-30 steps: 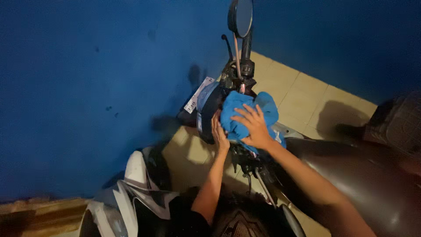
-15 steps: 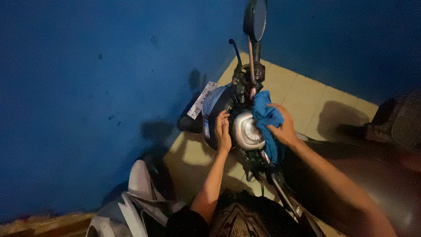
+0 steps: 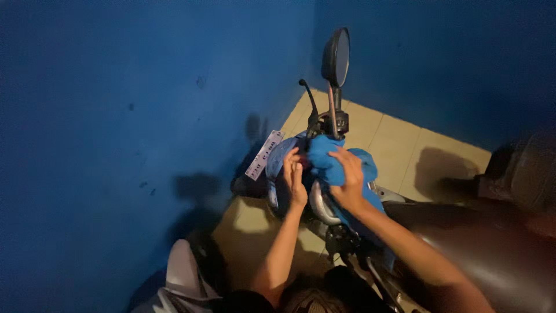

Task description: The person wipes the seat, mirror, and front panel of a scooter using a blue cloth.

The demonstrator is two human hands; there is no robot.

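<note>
A motorcycle stands against a blue wall, seen from above. My right hand (image 3: 349, 181) presses a blue cloth (image 3: 328, 161) over the round silver gauge (image 3: 319, 204) behind the headlight, fingers spread on the fabric. My left hand (image 3: 294, 175) rests flat against the left side of the headlight housing (image 3: 274, 163), next to the cloth. A round black mirror (image 3: 336, 57) rises on its stalk above the handlebar, with a black lever (image 3: 308, 97) beside it. The gauge face is mostly hidden under the cloth.
The dark fuel tank (image 3: 475, 249) fills the lower right. A white number plate (image 3: 262, 154) sticks out at the front. A white and black fairing (image 3: 182, 278) of another vehicle sits at the lower left. Beige floor tiles (image 3: 399, 145) meet the blue wall (image 3: 116, 116).
My right hand has carried the blue cloth from the right side of the gauge up and over its top, covering the dial. My left hand stayed on the headlight housing. The view shifted slightly.
</note>
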